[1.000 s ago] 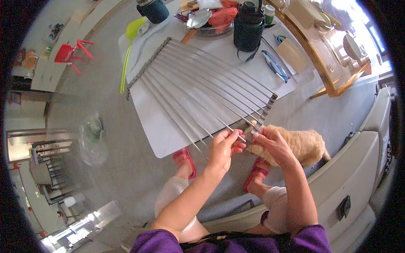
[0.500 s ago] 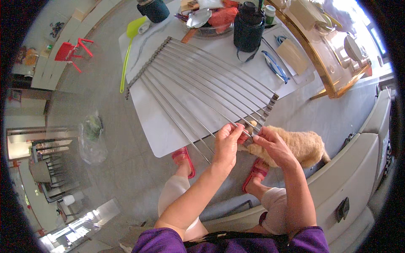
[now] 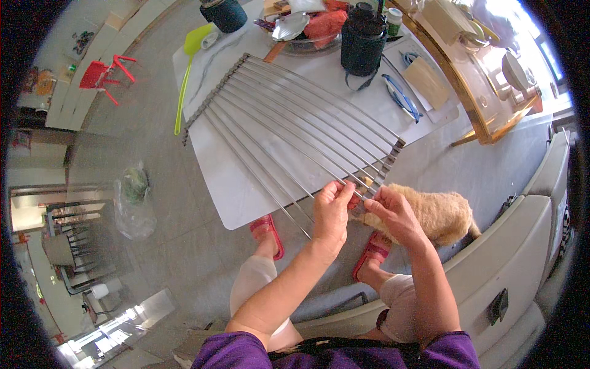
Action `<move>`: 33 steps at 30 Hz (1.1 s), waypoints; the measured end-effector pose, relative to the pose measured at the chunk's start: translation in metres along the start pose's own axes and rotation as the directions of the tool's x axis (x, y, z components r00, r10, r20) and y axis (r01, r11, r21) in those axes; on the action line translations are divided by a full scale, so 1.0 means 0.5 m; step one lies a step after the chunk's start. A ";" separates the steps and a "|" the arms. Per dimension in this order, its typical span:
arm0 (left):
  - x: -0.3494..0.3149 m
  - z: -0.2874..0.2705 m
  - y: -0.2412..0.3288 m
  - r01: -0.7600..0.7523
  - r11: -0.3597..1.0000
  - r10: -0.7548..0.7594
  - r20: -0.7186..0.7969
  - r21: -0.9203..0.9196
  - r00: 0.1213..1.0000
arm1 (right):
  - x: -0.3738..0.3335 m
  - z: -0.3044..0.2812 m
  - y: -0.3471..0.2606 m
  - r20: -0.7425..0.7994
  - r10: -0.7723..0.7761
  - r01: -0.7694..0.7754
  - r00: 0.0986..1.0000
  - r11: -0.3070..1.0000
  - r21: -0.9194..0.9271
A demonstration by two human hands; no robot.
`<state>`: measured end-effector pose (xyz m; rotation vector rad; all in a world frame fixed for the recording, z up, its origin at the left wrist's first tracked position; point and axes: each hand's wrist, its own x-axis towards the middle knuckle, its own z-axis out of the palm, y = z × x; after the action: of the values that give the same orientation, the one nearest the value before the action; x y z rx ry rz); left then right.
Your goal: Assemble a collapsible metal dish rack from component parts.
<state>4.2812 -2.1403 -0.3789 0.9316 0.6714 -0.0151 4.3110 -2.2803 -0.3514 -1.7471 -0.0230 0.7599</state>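
Note:
A roll-up rack of thin metal rods (image 3: 301, 118) fans out over a low white table (image 3: 227, 200). Its far-left ends are joined by a dark strip of links, and links also join several rods at the right. The nearest rods hang loose past the table's edge, their near ends free. My left hand (image 3: 330, 215) is closed, pinching one rod near its right end between thumb and fingers. Close beside it, my right hand (image 3: 398, 214) is closed on the lower end of the right-hand link strip, which its fingers partly cover.
A ginger furry animal (image 3: 439, 212) is on the floor behind my right hand. On the table are a lime-green swatter (image 3: 185, 86), a black-cased bottle (image 3: 362, 46), blue-framed glasses (image 3: 401, 98) and a filled glass bowl (image 3: 307, 45). A pale sofa (image 3: 504, 246) stands at right.
My right hand has shifted slightly left, nearer the rod end. The loose near rods have swung slightly right. My left hand has barely moved and keeps its pinch.

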 end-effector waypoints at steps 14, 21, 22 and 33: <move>0.004 -0.007 -0.014 0.014 0.997 -0.016 -0.027 -0.076 0.999 | -0.002 0.031 0.000 -0.132 0.026 -0.028 0.991 1.000 -0.015; 0.012 -0.021 -0.004 0.046 0.999 -0.046 0.043 -0.004 0.998 | 0.001 0.027 0.021 0.033 0.003 0.003 0.999 0.985 -0.170; 0.009 -0.021 0.003 0.031 0.999 -0.032 0.071 0.010 0.997 | 0.002 0.026 0.033 0.025 0.005 -0.001 1.000 0.986 -0.167; -0.043 -0.124 0.031 0.055 0.923 -0.009 -0.123 0.380 0.992 | 0.012 0.023 0.063 0.000 0.038 -0.038 0.999 0.998 0.056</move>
<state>4.2358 -2.0905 -0.3813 1.3064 0.8114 -0.1251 4.2984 -2.2784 -0.3832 -1.6985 0.0322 0.7796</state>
